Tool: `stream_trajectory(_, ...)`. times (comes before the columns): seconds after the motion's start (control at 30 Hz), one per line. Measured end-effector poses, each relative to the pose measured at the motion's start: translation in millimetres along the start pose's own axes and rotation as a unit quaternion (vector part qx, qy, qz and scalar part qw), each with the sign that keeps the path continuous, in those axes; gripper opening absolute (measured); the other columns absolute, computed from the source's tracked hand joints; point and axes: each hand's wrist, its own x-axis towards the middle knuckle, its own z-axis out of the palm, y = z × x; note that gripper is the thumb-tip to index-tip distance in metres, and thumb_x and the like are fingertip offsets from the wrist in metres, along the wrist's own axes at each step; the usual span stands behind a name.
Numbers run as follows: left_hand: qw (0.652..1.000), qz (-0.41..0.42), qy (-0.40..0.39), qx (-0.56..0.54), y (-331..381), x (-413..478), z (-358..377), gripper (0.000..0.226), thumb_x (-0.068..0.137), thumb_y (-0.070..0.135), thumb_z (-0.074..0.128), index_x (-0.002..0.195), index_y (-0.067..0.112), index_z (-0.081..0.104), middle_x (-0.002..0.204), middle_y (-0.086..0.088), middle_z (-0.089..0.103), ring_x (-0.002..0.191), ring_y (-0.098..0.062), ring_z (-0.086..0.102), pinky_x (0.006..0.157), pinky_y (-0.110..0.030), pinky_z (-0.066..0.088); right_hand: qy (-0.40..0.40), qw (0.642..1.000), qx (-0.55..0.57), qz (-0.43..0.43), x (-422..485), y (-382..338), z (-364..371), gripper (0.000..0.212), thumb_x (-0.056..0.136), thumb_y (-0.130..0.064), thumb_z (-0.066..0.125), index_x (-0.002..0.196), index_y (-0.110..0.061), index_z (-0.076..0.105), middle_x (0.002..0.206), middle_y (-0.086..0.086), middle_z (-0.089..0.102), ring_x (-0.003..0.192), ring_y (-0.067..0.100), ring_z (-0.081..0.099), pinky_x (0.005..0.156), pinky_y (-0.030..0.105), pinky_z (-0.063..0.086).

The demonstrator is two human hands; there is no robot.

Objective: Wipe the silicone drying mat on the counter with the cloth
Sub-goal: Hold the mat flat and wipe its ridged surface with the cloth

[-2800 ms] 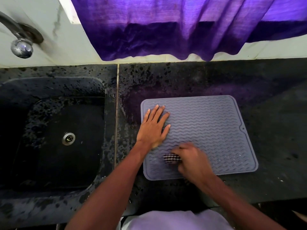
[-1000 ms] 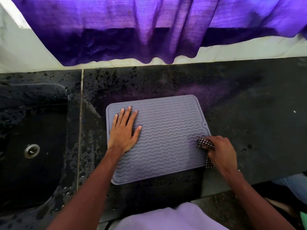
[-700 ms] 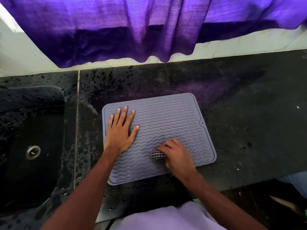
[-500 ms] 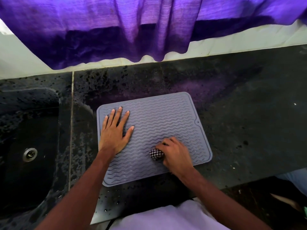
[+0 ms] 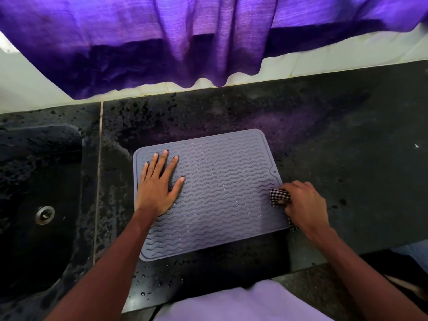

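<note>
Now, the grey mat (image 5: 220,193) lies flat on the dark speckled table (image 5: 335,135), just right of the sink (image 5: 34,239) and turned a little askew to the table's near edge. The left hand (image 5: 157,188) is spread flat on the mat's left part, palm down, fingers (image 5: 162,161) straight and pointing to the far side; it presses and grasps nothing. Over on the right, the right hand (image 5: 303,205) sits at the mat's right edge with its fingers curled round a bunched black-and-white checked cloth (image 5: 279,196). The cloth touches the mat right at the rim, just nearer than the small hole (image 5: 274,171) in that edge, and a scrap of it pokes out under the heel of the hand by the near right corner. Both forearms reach in from the near side, over a pale shirt (image 5: 243,302). Water drops (image 5: 159,282) dot the table between mat and near edge. A metal drain (image 5: 45,215) shows in the sink floor. A purple curtain (image 5: 162,42) hangs down the far wall, its hem just above the table's far edge.
</note>
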Motion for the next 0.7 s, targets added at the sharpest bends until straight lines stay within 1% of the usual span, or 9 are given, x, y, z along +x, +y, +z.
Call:
stream_trajectory(0.07,1.0,-0.001,0.0,0.001,0.4,-0.4,-0.3,0.07,0.101,0.065,0.02,0.162,0.031,0.018,0.171,0.004,0.006,0.158,-0.018,0.0,0.128,-0.044,0.006,0.013,1.0,0.011,-0.004,-3.9,-10.1,0.8,0.047,0.055,-0.003,0.068,0.099,-0.02,0.066,0.093,0.0,0.063,0.089,0.029,0.055,0.058,0.038,0.051)
stream_trajectory(0.13,1.0,-0.002,0.001,0.002,0.6,-0.9,-0.6,0.07,0.101,0.065,0.02,0.162,0.031,0.018,0.171,0.004,0.006,0.158,-0.018,0.001,0.128,-0.044,0.007,0.027,0.998,0.047,-0.018,-7.7,-27.9,2.8,0.051,0.054,-0.002,0.067,0.101,-0.021,0.067,0.096,-0.002,0.064,0.091,0.026,0.055,0.063,0.036,0.052)
stream_trajectory(0.2,1.0,-0.002,0.003,0.002,0.9,-1.0,-0.6,0.07,0.101,0.065,0.021,0.162,0.03,0.019,0.171,0.004,0.007,0.158,-0.018,0.002,0.128,-0.044,0.007,0.031,0.993,0.091,-0.065,-12.2,-52.7,8.5,0.052,0.054,-0.001,0.067,0.101,-0.022,0.069,0.095,-0.004,0.065,0.091,0.023,0.056,0.068,0.034,0.051)
stream_trajectory(0.27,1.0,-0.002,0.003,0.003,1.3,-0.7,-0.8,0.07,0.101,0.065,0.021,0.162,0.03,0.02,0.171,0.003,0.008,0.158,-0.019,0.002,0.128,-0.043,0.007,0.008,0.985,0.118,-0.124,-17.1,-80.8,17.6,0.051,0.056,-0.002,0.067,0.102,-0.024,0.069,0.094,-0.005,0.064,0.091,0.021,0.056,0.071,0.034,0.051)
stream_trajectory(0.37,1.0,-0.002,0.003,0.004,1.5,-0.5,-1.1,0.071,0.101,0.065,0.021,0.162,0.03,0.019,0.171,0.003,0.008,0.158,-0.019,0.002,0.128,-0.043,0.006,-0.027,0.98,0.101,-0.17,-23.1,-108.1,30.4,0.049,0.055,-0.006,0.076,0.098,-0.027,0.069,0.093,-0.007,0.063,0.092,0.02,0.057,0.068,0.037,0.055)
stream_trajectory(0.47,1.0,-0.001,0.0,0.003,1.1,-0.7,-1.3,0.071,0.101,0.065,0.02,0.162,0.03,0.019,0.171,0.003,0.008,0.158,-0.019,0.002,0.128,-0.044,0.007,-0.034,0.982,0.094,-0.163,-21.0,-102.3,34.1,0.052,0.05,-0.006,0.079,0.096,-0.028,0.069,0.091,-0.006,0.064,0.091,0.022,0.06,0.063,0.037,0.056)
stream_trajectory(0.57,1.0,-0.001,-0.002,0.002,1.2,-0.7,-1.6,0.07,0.101,0.065,0.02,0.162,0.03,0.019,0.171,0.004,0.007,0.158,-0.018,0.001,0.128,-0.043,0.005,-0.039,0.986,0.08,-0.142,-14.7,-81.1,27.7,0.053,0.051,-0.006,0.078,0.099,-0.029,0.07,0.093,-0.007,0.064,0.093,0.023,0.06,0.065,0.037,0.055)
stream_trajectory(0.7,1.0,-0.003,-0.003,0.003,2.4,-0.6,-2.6,0.069,0.101,0.064,0.022,0.162,0.031,0.018,0.171,0.004,0.007,0.158,-0.018,0.0,0.128,-0.041,0.003,-0.039,0.994,0.055,-0.084,-10.5,-43.4,10.3,0.051,0.064,-0.008,0.066,0.108,-0.035,0.068,0.1,-0.011,0.063,0.101,0.018,0.056,0.072,0.035,0.054)
